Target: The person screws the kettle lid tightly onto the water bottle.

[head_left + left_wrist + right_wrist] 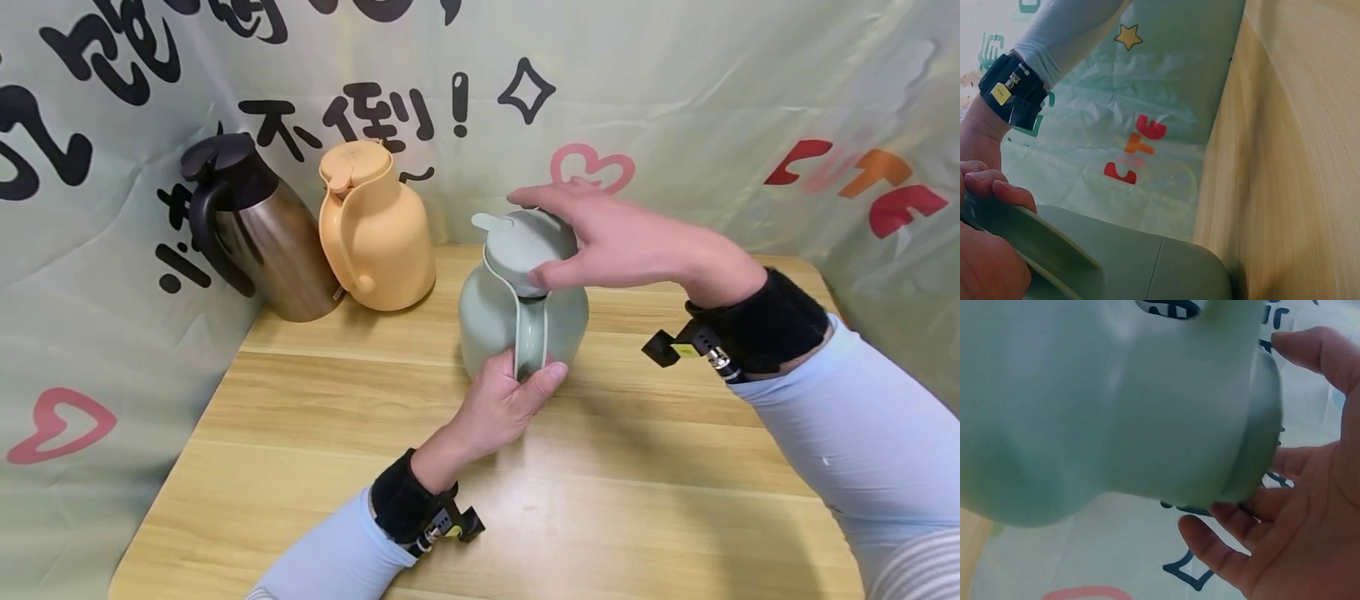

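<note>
A pale green thermos jug stands near the middle of the wooden table, its handle facing me. My left hand grips the lower part of that handle, thumb on one side; the left wrist view shows its fingers curled round the handle. Over the round lid my right hand is spread, thumb at the near edge and fingers at the far side. In the right wrist view its fingertips are right at the lid's rim, with the palm apart from the lid.
To the left at the back stand an orange thermos jug and a steel thermos jug with black top and handle, side by side. A printed cloth with lettering and hearts hangs behind and beside the table.
</note>
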`<state>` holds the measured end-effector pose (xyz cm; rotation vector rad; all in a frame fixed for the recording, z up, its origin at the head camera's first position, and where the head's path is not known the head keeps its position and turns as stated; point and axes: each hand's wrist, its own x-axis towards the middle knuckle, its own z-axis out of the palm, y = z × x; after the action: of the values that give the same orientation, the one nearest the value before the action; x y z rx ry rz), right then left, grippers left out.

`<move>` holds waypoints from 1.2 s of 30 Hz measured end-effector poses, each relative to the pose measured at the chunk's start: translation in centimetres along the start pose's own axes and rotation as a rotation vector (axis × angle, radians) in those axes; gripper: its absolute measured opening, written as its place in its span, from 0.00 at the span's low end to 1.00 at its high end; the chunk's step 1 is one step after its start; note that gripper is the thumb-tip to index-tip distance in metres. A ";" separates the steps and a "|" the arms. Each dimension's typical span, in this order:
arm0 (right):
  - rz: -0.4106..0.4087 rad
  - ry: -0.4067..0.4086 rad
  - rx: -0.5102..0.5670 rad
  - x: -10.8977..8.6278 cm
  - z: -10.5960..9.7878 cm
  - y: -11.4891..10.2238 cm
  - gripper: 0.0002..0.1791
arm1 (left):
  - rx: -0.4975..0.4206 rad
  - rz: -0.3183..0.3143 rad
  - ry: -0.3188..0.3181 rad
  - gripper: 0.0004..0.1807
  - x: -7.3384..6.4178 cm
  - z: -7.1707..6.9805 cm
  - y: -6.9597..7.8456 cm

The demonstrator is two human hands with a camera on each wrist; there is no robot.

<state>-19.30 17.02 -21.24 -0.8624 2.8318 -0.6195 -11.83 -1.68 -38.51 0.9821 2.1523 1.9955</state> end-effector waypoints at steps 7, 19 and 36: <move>-0.015 0.044 -0.017 -0.3 0.0 0.7 0.46 | 0.001 -0.010 -0.004 0.28 0.0 0.0 0.0; 0.034 0.112 -0.074 -0.4 0.5 1.0 0.55 | 0.007 -0.008 -0.004 0.28 0.1 0.0 0.0; -0.025 0.125 0.010 -0.9 0.6 1.3 0.45 | -0.004 -0.021 -0.003 0.29 0.0 0.0 0.0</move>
<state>-19.08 18.28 -22.30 -0.8882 2.9300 -0.7148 -11.87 -1.67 -38.49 0.9571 2.1469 1.9876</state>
